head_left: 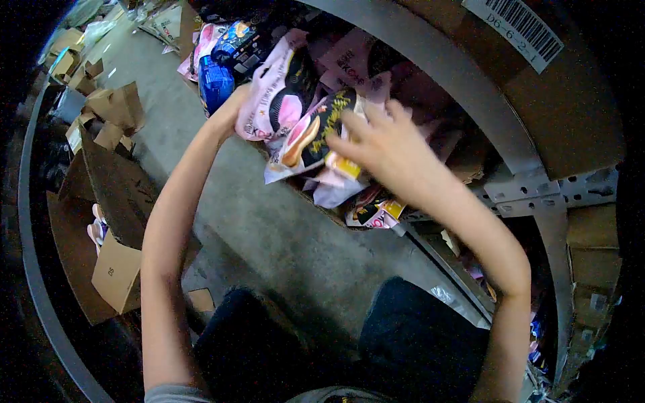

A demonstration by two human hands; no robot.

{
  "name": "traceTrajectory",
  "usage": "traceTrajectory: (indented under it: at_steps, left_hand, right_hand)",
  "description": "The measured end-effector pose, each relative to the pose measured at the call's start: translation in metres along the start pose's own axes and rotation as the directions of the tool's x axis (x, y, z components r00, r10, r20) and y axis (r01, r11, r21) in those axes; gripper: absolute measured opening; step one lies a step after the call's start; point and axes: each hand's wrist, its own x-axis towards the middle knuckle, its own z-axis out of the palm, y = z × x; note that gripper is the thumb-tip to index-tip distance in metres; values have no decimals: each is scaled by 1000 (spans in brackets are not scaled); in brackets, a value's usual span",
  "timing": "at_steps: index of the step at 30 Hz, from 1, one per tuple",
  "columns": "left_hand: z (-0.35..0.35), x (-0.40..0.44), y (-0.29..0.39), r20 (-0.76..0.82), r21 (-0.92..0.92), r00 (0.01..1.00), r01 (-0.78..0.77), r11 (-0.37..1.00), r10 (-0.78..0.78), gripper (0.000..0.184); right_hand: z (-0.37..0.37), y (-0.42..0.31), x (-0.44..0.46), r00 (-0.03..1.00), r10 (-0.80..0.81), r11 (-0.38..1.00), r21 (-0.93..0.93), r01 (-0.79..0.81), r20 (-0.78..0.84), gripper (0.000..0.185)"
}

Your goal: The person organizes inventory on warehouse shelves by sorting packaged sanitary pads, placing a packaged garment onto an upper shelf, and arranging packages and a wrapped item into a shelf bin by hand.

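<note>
Packet (269,111), pink and white with a black panel, sits tilted at the left hand, far side of the scene. Left hand (236,109) is at its left edge, partly behind it; fingers hidden, can't tell if they're closed on it. Right hand (390,144) is over the black-fronted packet (316,138) just right of the first one. Its fingers are spread and slightly bent, blurred by motion; can't tell if the tips touch the film. That packet lies slanted, with a shoe-like picture and yellow lettering on the front.

Both packets are at the open carton (327,213), among more pink packs (346,57) on the far right, in shadow. Blue packs (216,82) bunch up just left of the left hand. Another pack (376,209), pink, black and yellow, pokes out at the near end, below the right wrist.

Left side: open cardboard box (117,269) on the concrete floor (269,232), pale items inside. Far right: barcode label (514,30) on brown cardboard above the metal shelf beam (430,47).
</note>
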Motion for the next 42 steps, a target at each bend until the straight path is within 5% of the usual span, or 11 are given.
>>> traceTrajectory:
  at_steps: [2, 4, 7, 15, 19, 29, 31, 35, 37, 40, 42]
  left_hand:
    - [14, 24, 6, 51, -547, 965, 244, 801, -259, 49]
    - [35, 45, -73, 26, -265, 991, 133, 955, -131, 55]
    - [74, 16, 51, 127, 130, 897, 409, 903, -424, 81]
    - [75, 2, 45, -76, -340, 931, 313, 887, -357, 65]
    - [80, -57, 91, -199, -570, 655, 527, 630, -729, 57]
    - [121, -32, 89, -235, -759, 805, 199, 621, -544, 55]
    - [131, -29, 62, -356, -725, 788, 107, 681, -503, 55]
    - [104, -27, 30, -332, -306, 760, 474, 826, -559, 49]
    - [68, -21, 39, -201, 466, 869, 490, 736, -451, 44]
    - [40, -1, 37, -435, 558, 896, 348, 753, -91, 44]
    - [39, 18, 26, -326, 134, 938, 167, 977, -116, 48]
  right_hand:
    - [2, -18, -10, 998, -37, 999, -1, 37, 50, 26]
    - [3, -26, -17, 997, -8, 1000, 19, 7, 78, 25]
    - [-6, -20, -13, 998, -53, 999, 13, 52, 41, 26]
    - [14, -30, -1, 999, -18, 988, 154, 13, 32, 33]
    - [13, -34, 0, 1000, -22, 998, 60, 21, 17, 31]
    - [25, -34, 24, 994, 100, 990, -95, -104, -46, 15]
    - [29, -36, 28, 987, 96, 983, -145, -115, -130, 15]
    - [-4, -38, 20, 884, -25, 997, 73, -10, 467, 25]
    - [-14, -28, 4, 965, -232, 876, 457, 151, 125, 37]
    - [-35, -22, -12, 999, 6, 968, 251, 6, -47, 45]
    - [-33, -20, -23, 930, 368, 889, 286, -357, 16, 54]
